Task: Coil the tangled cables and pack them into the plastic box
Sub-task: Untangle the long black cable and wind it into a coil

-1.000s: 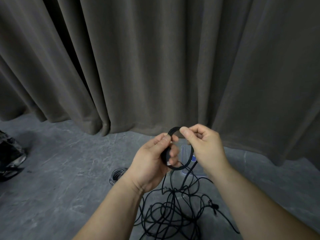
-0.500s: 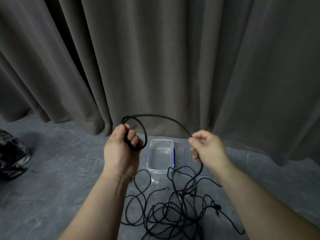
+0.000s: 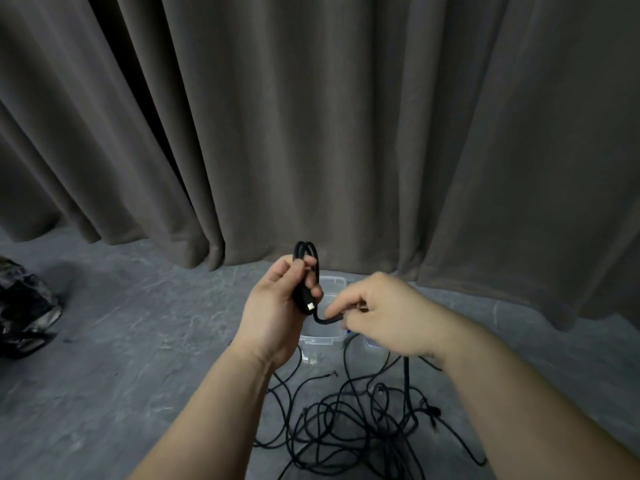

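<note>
Left hand [image 3: 277, 306] is gripping the coil [image 3: 306, 271] upright, plug end poking out below. Right hand [image 3: 384, 313] pinches the cable just right of it, so the next wrap goes leftward. Box [image 3: 320, 336] sits right behind, tangle [image 3: 353, 420] on the floor.

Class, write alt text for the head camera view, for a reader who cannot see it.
A person's left hand grips a small coil of black cable while the right hand pinches the strand running from it. Below them, a clear plastic box and a tangle of black cables lie on a grey floor before a grey curtain.
</note>
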